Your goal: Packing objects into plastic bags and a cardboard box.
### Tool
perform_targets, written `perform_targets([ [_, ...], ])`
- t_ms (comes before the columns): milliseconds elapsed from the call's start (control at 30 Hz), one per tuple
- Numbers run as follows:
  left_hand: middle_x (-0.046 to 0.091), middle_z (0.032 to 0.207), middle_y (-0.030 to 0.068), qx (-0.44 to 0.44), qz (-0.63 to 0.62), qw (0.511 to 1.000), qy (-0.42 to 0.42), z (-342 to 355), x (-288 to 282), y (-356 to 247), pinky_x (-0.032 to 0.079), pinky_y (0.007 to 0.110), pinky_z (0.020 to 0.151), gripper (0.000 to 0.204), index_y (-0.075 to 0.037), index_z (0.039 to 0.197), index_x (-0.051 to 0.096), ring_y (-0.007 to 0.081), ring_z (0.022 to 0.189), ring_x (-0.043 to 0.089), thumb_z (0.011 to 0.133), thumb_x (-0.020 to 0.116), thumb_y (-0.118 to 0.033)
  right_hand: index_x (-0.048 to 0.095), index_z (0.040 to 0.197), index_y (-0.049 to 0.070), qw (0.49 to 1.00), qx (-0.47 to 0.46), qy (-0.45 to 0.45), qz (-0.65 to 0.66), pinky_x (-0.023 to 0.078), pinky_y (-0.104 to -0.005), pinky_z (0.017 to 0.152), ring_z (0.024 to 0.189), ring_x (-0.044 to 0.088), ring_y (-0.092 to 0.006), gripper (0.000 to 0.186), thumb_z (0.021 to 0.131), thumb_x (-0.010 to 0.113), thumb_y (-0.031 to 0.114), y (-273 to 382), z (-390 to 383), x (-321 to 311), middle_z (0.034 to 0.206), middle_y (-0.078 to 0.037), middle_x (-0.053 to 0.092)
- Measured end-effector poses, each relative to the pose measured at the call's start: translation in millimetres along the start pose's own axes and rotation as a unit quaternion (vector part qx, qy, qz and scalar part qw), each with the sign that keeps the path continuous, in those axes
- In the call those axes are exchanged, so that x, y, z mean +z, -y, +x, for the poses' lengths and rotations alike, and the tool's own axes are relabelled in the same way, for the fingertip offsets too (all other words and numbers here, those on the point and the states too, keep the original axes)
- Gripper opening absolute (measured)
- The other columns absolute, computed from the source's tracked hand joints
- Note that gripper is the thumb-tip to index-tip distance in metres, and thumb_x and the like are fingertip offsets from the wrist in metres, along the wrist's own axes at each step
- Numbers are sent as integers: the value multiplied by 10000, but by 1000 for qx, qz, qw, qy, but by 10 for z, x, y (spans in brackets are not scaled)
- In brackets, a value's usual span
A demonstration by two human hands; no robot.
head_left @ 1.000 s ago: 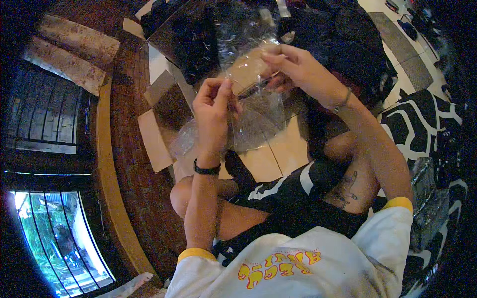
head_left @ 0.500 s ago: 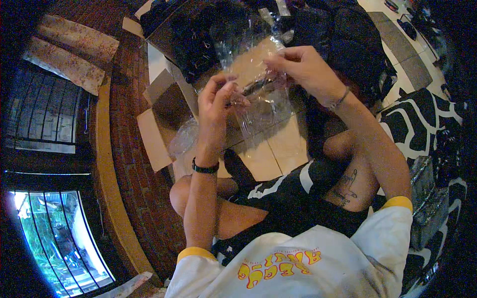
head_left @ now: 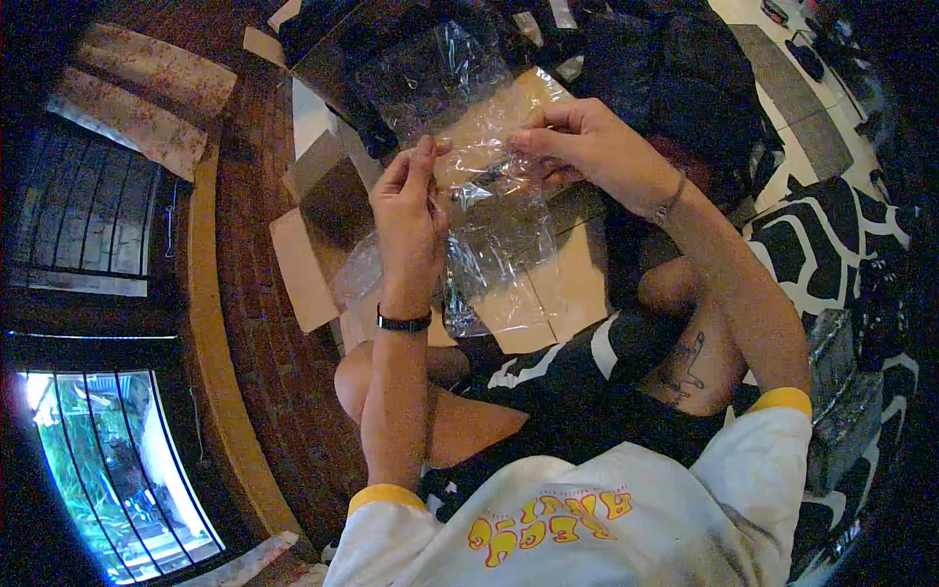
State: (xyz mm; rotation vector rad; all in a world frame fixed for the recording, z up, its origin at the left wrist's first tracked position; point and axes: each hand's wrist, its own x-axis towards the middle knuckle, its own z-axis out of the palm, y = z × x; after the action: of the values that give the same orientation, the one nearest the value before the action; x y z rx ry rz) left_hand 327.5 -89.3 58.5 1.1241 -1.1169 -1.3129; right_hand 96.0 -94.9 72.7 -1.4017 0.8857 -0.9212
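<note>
Stretched between my two hands is a clear, crinkled plastic bag (head_left: 497, 240), its lower part hanging down over the floor tiles. My left hand (head_left: 409, 210) pinches its left edge between thumb and fingers. Opposite, my right hand (head_left: 597, 152) grips the right edge with its fingers closed. A small dark, shiny item (head_left: 481, 184) shows through the plastic between the hands; glare hides what kind it is. Beneath and beyond the bag lies a flat brown piece that looks like cardboard (head_left: 489, 110).
To the left stands an open cardboard box (head_left: 303, 259) with its flaps folded out, beside a brick wall (head_left: 269, 342). A bulky black padded thing (head_left: 675, 83) lies far right. Black-and-white patterned fabric (head_left: 802, 245) is at the right. My crossed legs sit close below.
The bag has been spread from a bunched shape into a wider sheet, and its lower end hangs lower. My left hand has shifted slightly left and turned; the right has lowered a little.
</note>
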Motion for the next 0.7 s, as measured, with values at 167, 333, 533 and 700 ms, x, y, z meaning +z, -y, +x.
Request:
perform_targets([
  [167, 682, 837, -23, 126, 63, 989, -44, 9, 73, 108, 345, 180, 494, 202, -42, 1012, 722, -7, 610, 476, 1001, 637, -225, 679, 1073, 61, 992, 11, -98, 78, 558, -229, 685, 791, 665, -82, 288, 994, 617, 331, -10, 2, 68, 895, -1, 688],
  [333, 715, 884, 4, 123, 76, 989, -27, -70, 239, 205, 327, 184, 512, 199, -19, 1023, 730, -15, 640, 483, 1003, 631, -190, 665, 1006, 97, 978, 6, -205, 24, 532, -222, 621, 719, 635, -71, 218, 1003, 595, 303, -100, 106, 47, 864, 31, 669],
  [533, 640, 744, -13, 7, -69, 997, 23, -184, 311, 139, 295, 194, 412, 291, -11, 1074, 698, 29, 488, 456, 1042, 547, -259, 649, 934, 13, 911, -75, -369, -168, 522, -388, 626, 684, 695, -290, 286, 989, 575, 284, -184, 118, 160, 740, -164, 681],
  [700, 466, 606, -30, -27, -72, 997, 23, -136, 273, 92, 381, 218, 384, 427, -11, 1064, 681, 90, 454, 511, 1043, 508, -401, 627, 925, 2, 891, -113, -374, -233, 496, -455, 623, 721, 680, -389, 297, 992, 571, 286, -147, 93, 160, 724, -226, 639],
])
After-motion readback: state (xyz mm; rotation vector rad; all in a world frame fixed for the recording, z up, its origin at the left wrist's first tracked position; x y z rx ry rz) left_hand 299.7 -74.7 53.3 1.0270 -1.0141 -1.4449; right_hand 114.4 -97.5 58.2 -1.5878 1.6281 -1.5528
